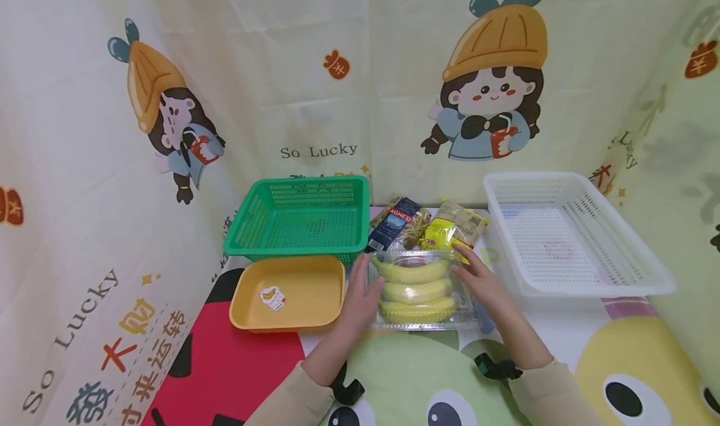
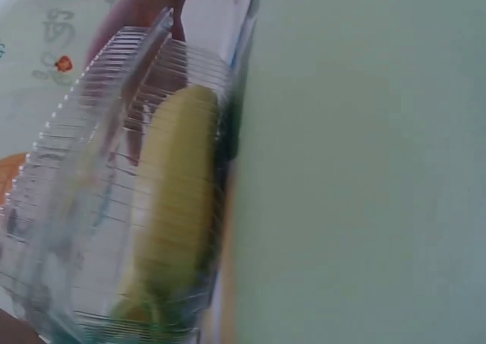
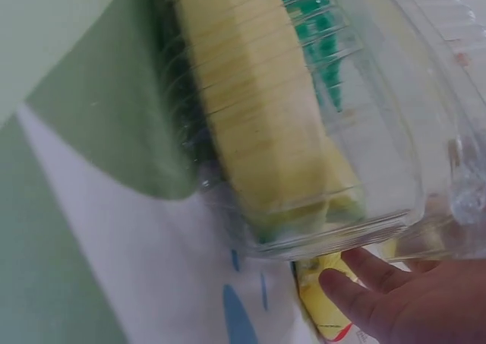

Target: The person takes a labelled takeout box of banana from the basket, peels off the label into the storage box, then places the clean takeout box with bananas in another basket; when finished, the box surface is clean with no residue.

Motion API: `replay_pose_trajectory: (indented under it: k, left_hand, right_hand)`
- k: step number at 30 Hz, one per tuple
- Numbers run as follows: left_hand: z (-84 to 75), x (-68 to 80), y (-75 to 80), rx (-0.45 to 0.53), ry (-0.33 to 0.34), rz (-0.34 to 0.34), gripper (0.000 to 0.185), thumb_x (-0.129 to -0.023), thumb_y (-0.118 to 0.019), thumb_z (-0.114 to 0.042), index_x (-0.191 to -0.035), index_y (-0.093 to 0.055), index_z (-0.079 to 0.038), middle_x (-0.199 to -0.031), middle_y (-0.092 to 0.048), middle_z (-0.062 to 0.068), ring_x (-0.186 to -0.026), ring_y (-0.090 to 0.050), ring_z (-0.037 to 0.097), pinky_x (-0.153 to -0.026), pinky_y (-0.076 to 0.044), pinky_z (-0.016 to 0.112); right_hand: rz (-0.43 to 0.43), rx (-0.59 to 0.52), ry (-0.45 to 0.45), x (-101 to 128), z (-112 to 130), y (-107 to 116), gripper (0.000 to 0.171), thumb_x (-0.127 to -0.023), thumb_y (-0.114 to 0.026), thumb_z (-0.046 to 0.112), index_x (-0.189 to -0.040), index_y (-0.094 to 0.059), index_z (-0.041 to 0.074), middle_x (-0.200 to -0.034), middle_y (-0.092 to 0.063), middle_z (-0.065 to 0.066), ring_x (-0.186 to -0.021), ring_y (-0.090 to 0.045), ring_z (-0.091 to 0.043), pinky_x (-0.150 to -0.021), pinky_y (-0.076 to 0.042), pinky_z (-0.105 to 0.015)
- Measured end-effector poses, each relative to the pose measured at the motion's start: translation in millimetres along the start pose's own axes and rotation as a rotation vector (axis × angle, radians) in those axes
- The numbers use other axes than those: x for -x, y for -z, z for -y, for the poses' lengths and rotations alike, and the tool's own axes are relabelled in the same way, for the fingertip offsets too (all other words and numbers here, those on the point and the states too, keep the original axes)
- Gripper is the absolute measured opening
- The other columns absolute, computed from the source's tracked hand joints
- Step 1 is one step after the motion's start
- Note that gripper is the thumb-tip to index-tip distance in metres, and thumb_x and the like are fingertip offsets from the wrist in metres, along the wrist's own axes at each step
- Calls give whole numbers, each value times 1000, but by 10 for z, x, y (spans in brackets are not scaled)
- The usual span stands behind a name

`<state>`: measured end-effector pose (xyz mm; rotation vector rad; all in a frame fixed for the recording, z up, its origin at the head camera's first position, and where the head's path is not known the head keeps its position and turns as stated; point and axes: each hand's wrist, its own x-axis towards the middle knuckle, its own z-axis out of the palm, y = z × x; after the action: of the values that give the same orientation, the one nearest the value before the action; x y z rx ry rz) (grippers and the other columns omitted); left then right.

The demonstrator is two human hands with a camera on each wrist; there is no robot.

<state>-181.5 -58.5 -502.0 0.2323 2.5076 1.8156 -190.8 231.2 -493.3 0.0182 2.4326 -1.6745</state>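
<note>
Both hands are on the clear box point(image 1: 419, 288) of bananas point(image 1: 415, 290), one at each end. The left hand point(image 1: 360, 298) lies flat against its left wall with the fingers fairly straight, the tips reaching toward the far corner. The right hand point(image 1: 480, 282) lies along the right edge, fingers stretched forward and slightly spread rather than curled round anything; in the right wrist view the fingertips point(image 3: 357, 283) show just under the rounded end of the box point(image 3: 326, 131), next to a bit of yellow wrapper. So the box sits between the two palms, resting on the printed cloth, pressed from both sides but not lifted as far as I can see.

Just past the fingertips lie a blue packet point(image 1: 395, 223) and a yellow packet point(image 1: 452, 226). Left of the left hand, an orange tray point(image 1: 288, 292) carries a banana sticker, with a green basket point(image 1: 300, 217) behind it; right of the right hand stands a white basket point(image 1: 568, 232).

To my eye this is the taking-hold step: the hands are squaring up on the box. The next move would call for a firmer squeeze from both sides, or fingers slipped underneath, because the thin ribbed plastic looks slippery and likely to flex.
</note>
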Motion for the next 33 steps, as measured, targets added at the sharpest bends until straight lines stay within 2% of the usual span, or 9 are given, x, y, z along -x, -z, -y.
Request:
replay_pose_trajectory:
  k: [5, 8, 12, 16, 20, 22, 24, 31, 33]
  left_hand:
    - [153, -73, -44, 137, 64, -23, 61, -103, -46, -29, -158, -22, -17, -166, -17, 6, -153, -14, 33, -121, -16, 60]
    - [218, -104, -48, 211, 120, -13, 61, -104, -43, -32, -159, -21, -19, -166, -18, 3, -153, -15, 32, -122, -16, 58]
    - [277, -113, -54, 320, 132, 29, 63, -104, -41, -33, -160, -16, -18, -167, -13, 2, -154, -10, 30, -123, -13, 55]
    - [336, -121, -65, 401, 104, 69, 63, -105, -40, -31, -160, -13, -17, -168, -10, 1, -155, -5, 26, -124, -9, 53]
    - [375, -124, -68, 411, 68, 96, 62, -105, -37, -28, -160, -11, -16, -168, -8, 2, -155, -2, 25, -124, -5, 53]
    - [385, -124, -67, 404, 65, 103, 62, -105, -37, -28, -160, -10, -18, -168, -8, 1, -155, 0, 24, -125, -4, 52]
    - [391, -124, -67, 397, 68, 106, 62, -105, -37, -29, -160, -11, -19, -168, -8, 0, -155, 0, 23, -125, -4, 52]
    - [392, -116, -71, 398, 91, 103, 61, -105, -38, -32, -160, -12, -24, -168, -8, -2, -155, -1, 22, -125, -4, 52]
    - [381, -115, -73, 403, 97, 105, 61, -105, -38, -31, -160, -11, -25, -168, -9, -2, -155, -1, 22, -125, -5, 52]
  right_hand:
    - [4, -40, 14, 6, -23, -35, 66, -103, -47, 42, -159, -14, 33, -167, -10, -11, -148, -22, -45, -114, -21, -69]
    - [7, -84, 27, 1, -61, -60, 65, -103, -45, 41, -159, -13, 34, -168, -5, -8, -149, -16, -45, -115, -16, -70]
    - [8, -179, 64, -19, -155, -83, 65, -104, -45, 35, -160, -13, 31, -168, -2, -6, -150, -13, -45, -117, -12, -68]
    - [17, -278, 114, -34, -238, -105, 65, -105, -45, 27, -160, -11, 24, -168, 0, -6, -150, -12, -44, -119, -13, -63]
    - [23, -294, 172, -37, -296, -134, 65, -105, -42, 19, -160, -10, 20, -167, 1, -11, -149, -15, -44, -117, -29, -37]
    - [23, -298, 205, -39, -315, -151, 65, -104, -42, 16, -160, -9, 18, -167, 1, -14, -147, -17, -44, -107, -37, -22]
    - [17, -306, 231, -39, -327, -167, 66, -104, -42, 14, -160, -9, 16, -166, 0, -17, -144, -21, -45, -96, -41, -12]
    - [-1, -330, 264, -29, -319, -201, 66, -102, -43, 10, -160, -10, 11, -166, 0, -17, -144, -20, -43, -94, -40, -9]
    - [-7, -331, 256, -25, -317, -197, 66, -102, -43, 10, -160, -11, 12, -166, -3, -17, -142, -25, -40, -93, -42, -10]
